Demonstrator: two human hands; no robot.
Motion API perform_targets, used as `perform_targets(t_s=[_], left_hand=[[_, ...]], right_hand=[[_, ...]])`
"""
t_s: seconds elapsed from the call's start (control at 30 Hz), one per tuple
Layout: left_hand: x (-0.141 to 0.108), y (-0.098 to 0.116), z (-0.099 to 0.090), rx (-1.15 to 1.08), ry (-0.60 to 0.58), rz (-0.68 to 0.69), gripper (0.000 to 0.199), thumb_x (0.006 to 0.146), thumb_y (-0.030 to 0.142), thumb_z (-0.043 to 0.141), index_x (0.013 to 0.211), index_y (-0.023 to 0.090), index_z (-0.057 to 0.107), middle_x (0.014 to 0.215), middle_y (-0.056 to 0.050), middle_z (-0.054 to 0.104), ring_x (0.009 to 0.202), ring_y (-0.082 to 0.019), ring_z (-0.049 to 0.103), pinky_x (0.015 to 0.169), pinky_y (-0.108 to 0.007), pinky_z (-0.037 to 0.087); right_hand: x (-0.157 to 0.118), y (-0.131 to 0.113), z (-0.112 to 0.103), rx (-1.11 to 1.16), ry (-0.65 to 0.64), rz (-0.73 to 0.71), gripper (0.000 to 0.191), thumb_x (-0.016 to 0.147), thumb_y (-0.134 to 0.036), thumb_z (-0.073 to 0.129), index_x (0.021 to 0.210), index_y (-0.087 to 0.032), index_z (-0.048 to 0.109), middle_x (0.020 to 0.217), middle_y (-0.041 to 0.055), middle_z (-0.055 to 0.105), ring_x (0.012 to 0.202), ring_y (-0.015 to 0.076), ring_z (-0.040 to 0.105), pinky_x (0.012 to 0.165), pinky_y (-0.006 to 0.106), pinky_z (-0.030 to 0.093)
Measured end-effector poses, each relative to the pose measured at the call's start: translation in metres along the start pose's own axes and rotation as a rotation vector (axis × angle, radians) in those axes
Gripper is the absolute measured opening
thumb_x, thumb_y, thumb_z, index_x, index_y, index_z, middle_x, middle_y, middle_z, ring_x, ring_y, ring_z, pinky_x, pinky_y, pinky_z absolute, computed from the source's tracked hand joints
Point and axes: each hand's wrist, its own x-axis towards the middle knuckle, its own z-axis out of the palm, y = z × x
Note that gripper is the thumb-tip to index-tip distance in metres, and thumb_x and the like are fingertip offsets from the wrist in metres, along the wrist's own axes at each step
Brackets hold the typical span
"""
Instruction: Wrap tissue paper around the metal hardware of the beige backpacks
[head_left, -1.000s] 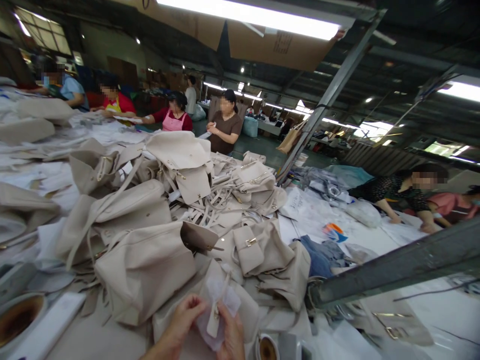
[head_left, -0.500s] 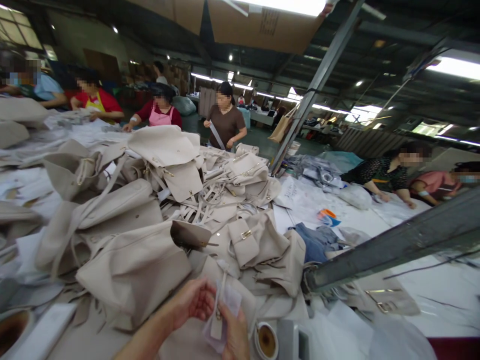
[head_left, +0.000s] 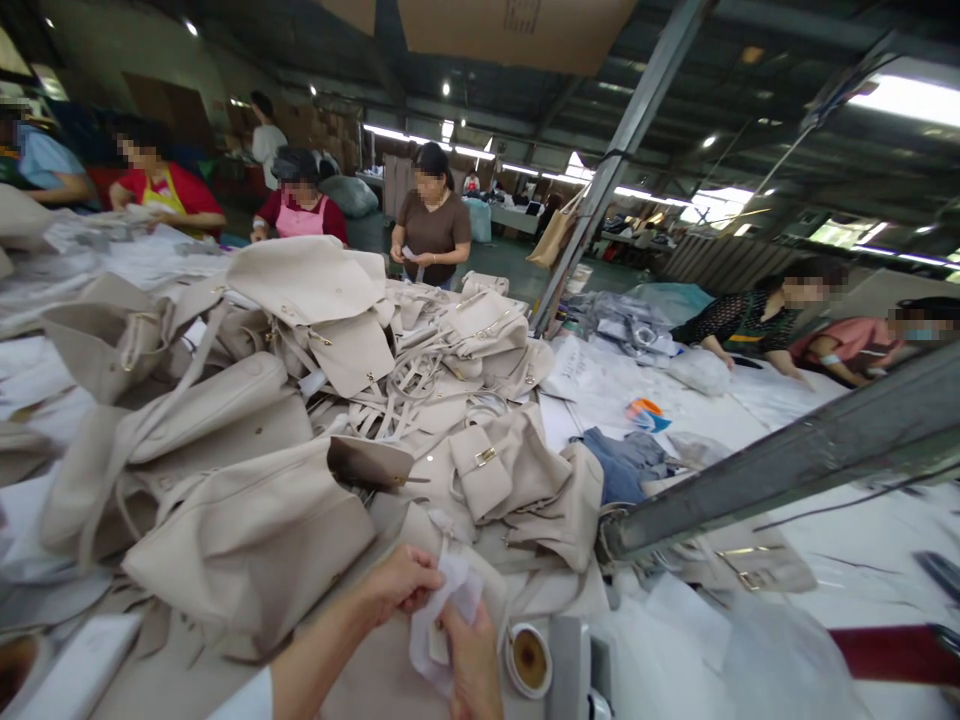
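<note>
My left hand (head_left: 409,580) pinches the upper edge of a thin white tissue paper (head_left: 459,585) low in the middle of the head view. My right hand (head_left: 474,650) grips the same paper from the other side, its thumb pressed over a beige strap end (head_left: 438,640) lying in the folds. The strap's metal fitting is covered now. Beneath both hands lies a beige handbag (head_left: 360,672). Left of them slumps another beige bag (head_left: 247,545), and beyond sits a bag with a gold clasp (head_left: 480,470).
A tape roll (head_left: 528,660) stands beside my right hand, next to a grey tape dispenser (head_left: 571,660). Bags and straps (head_left: 300,285) pile up ahead. A slanted metal post (head_left: 787,480) crosses the right side. Several co-workers stand or sit around the table.
My left fingers have closed from loosely curled to a pinch on the tissue paper. The paper now covers the strap's metal fitting. The view has shifted slightly.
</note>
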Motion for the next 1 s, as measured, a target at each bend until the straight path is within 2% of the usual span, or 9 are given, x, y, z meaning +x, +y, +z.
perform_targets(t_s=[0.07, 0.17, 0.3, 0.4, 0.5, 0.6, 0.73, 0.87, 1.0], left_hand=[[0.005, 0.002, 0.002, -0.013, 0.012, -0.009, 0.031, 0.049, 0.032, 0.081, 0.052, 0.017, 0.054, 0.036, 0.01, 0.038, 0.033, -0.003, 0.026, 0.037, -0.02, 0.012], [0.008, 0.002, 0.005, -0.051, 0.034, -0.011, 0.029, 0.048, 0.029, 0.079, 0.059, 0.016, 0.056, 0.045, 0.008, 0.047, 0.037, -0.003, 0.031, 0.038, -0.018, 0.015], [0.01, -0.002, 0.01, -0.089, 0.044, -0.011, 0.031, 0.049, 0.029, 0.08, 0.064, 0.016, 0.056, 0.054, 0.005, 0.056, 0.043, -0.006, 0.046, 0.042, -0.018, 0.029], [0.012, -0.006, 0.016, -0.126, 0.051, -0.002, 0.034, 0.05, 0.033, 0.08, 0.067, 0.018, 0.054, 0.052, 0.005, 0.056, 0.041, -0.007, 0.046, 0.041, -0.019, 0.031], [0.013, -0.011, 0.023, -0.158, 0.067, 0.013, 0.034, 0.052, 0.035, 0.079, 0.068, 0.019, 0.053, 0.049, 0.006, 0.055, 0.038, -0.006, 0.043, 0.039, -0.019, 0.028], [0.012, -0.015, 0.028, -0.178, 0.089, 0.019, 0.034, 0.052, 0.036, 0.078, 0.068, 0.019, 0.053, 0.047, 0.007, 0.055, 0.036, -0.006, 0.041, 0.038, -0.019, 0.027], [0.006, -0.017, 0.033, -0.191, 0.1, 0.028, 0.033, 0.051, 0.033, 0.077, 0.071, 0.017, 0.057, 0.05, 0.006, 0.057, 0.039, -0.006, 0.043, 0.04, -0.019, 0.028], [-0.003, -0.016, 0.037, -0.201, 0.092, 0.026, 0.032, 0.049, 0.032, 0.076, 0.07, 0.016, 0.058, 0.054, 0.005, 0.059, 0.044, -0.007, 0.047, 0.044, -0.019, 0.033], [-0.006, -0.018, 0.037, -0.207, 0.103, -0.002, 0.032, 0.049, 0.031, 0.075, 0.069, 0.019, 0.055, 0.055, 0.005, 0.058, 0.049, -0.01, 0.052, 0.048, -0.021, 0.037]], right_hand=[[-0.005, 0.003, -0.003, 0.072, -0.029, 0.081, 0.055, 0.055, -0.04, 0.085, 0.101, -0.019, 0.065, 0.082, 0.0022, 0.075, 0.069, 0.0178, 0.066, 0.054, 0.024, 0.047], [-0.009, 0.014, -0.013, 0.171, -0.072, 0.201, 0.06, 0.045, -0.04, 0.09, 0.096, -0.019, 0.065, 0.073, 0.0004, 0.072, 0.058, 0.0148, 0.063, 0.046, 0.021, 0.043], [-0.01, 0.023, -0.035, 0.207, -0.003, 0.118, 0.054, 0.041, -0.034, 0.093, 0.085, -0.019, 0.066, 0.067, -0.0015, 0.069, 0.053, 0.0118, 0.06, 0.047, 0.02, 0.044], [-0.012, 0.025, -0.049, 0.277, 0.072, 0.119, 0.056, 0.047, -0.05, 0.088, 0.088, -0.02, 0.065, 0.082, 0.0045, 0.074, 0.068, 0.0181, 0.067, 0.054, 0.025, 0.05], [-0.016, 0.026, -0.049, 0.295, 0.102, 0.094, 0.066, 0.056, -0.067, 0.077, 0.103, -0.023, 0.063, 0.104, 0.0086, 0.073, 0.09, 0.0244, 0.069, 0.068, 0.033, 0.055], [-0.018, 0.026, -0.038, 0.246, 0.129, -0.022, 0.073, 0.059, -0.06, 0.081, 0.119, -0.027, 0.054, 0.116, 0.0065, 0.069, 0.094, 0.0226, 0.068, 0.073, 0.034, 0.055], [-0.017, 0.018, -0.022, 0.328, 0.151, -0.007, 0.072, 0.056, -0.044, 0.088, 0.115, -0.026, 0.052, 0.1, 0.0034, 0.072, 0.079, 0.0184, 0.069, 0.064, 0.029, 0.054], [-0.019, 0.016, -0.012, 0.511, 0.158, 0.085, 0.058, 0.046, -0.032, 0.092, 0.095, -0.018, 0.063, 0.083, 0.0016, 0.073, 0.064, 0.0136, 0.066, 0.054, 0.023, 0.052], [-0.025, 0.021, -0.009, 0.504, 0.105, 0.036, 0.044, 0.047, -0.032, 0.089, 0.083, -0.018, 0.068, 0.065, -0.0041, 0.067, 0.047, 0.0077, 0.054, 0.043, 0.019, 0.043]])
